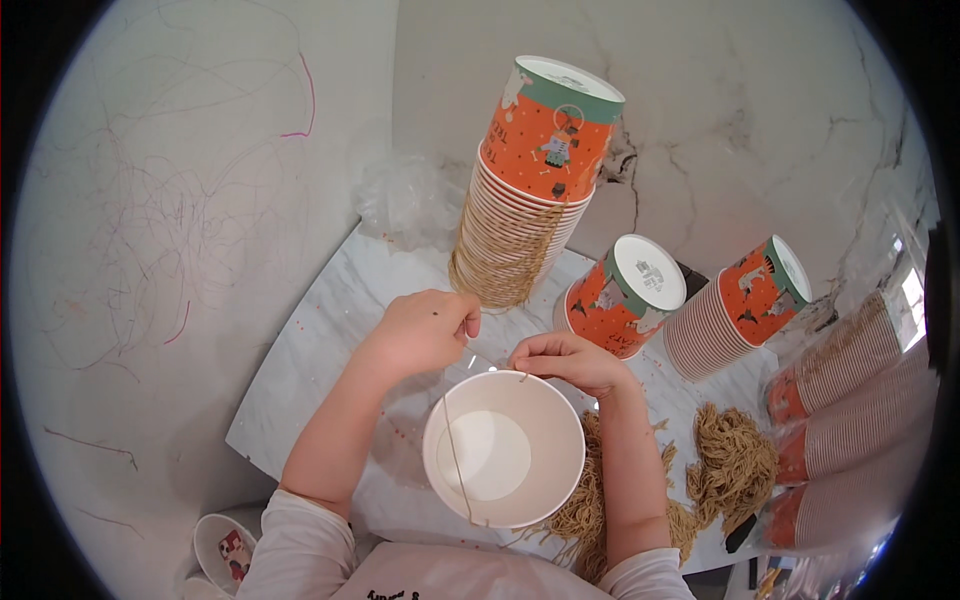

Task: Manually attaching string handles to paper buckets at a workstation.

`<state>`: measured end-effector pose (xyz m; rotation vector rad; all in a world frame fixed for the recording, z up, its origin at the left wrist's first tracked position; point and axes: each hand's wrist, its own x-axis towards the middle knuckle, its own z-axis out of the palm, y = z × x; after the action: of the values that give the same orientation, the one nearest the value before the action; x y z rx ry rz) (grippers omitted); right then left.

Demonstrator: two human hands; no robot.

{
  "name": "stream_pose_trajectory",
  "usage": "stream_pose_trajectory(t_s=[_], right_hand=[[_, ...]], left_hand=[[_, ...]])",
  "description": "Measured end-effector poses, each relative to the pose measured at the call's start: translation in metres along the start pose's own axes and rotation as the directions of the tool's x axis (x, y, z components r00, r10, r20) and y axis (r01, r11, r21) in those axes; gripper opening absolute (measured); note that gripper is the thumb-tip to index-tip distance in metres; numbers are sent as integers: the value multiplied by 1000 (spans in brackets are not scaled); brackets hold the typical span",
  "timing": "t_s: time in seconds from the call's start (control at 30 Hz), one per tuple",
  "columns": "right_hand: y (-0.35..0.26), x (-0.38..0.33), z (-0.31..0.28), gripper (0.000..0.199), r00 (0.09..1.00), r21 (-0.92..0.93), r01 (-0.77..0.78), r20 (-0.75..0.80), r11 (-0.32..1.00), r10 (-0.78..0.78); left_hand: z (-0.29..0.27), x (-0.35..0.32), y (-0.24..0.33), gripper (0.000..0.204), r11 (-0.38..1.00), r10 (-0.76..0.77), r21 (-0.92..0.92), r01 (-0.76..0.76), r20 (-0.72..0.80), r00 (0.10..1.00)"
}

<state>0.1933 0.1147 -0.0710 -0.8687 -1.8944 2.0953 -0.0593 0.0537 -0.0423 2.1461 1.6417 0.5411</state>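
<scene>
1 head view, downward, close over table [330, 330]

free: tabletop [330, 330] left | blocked: cup stack [520, 200] ahead, string pile [735, 460] right

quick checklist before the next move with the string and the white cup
1. Left hand pinching the string: ok.
2. Right hand at the rim of the white cup: ok.
3. String attached at the rim: cannot tell.
4. String hangs across the cup's inside without tangles: ok.
5. Tall cup stack stands upright and apart from the hands: ok.
6. Loose pile of strings within reach beside the right forearm: ok.
</scene>
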Motion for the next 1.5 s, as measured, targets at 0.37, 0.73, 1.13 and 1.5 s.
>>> stream_pose_trajectory(t_s=[0.37, 0.73, 1.13, 1.5], right_hand=[[8, 3, -3, 19, 998, 66, -12, 69, 998, 7], [-9, -6, -2, 14, 1000, -57, -7, 10, 998, 7], [-29, -48, -21, 23, 893, -430, 405, 377, 807, -247], [-27, -54, -33, 22, 917, -241, 370, 250, 897, -311]], left_hand=[[4, 1, 4, 10, 997, -45, 65, 46, -4, 999], [3, -2, 1, 12, 995, 15, 98, -17, 21, 1000], [-10, -18, 28, 20, 792, 571, -321, -520, 85, 817], [-30, -28, 36, 34, 642, 752, -661, -388, 445, 486]])
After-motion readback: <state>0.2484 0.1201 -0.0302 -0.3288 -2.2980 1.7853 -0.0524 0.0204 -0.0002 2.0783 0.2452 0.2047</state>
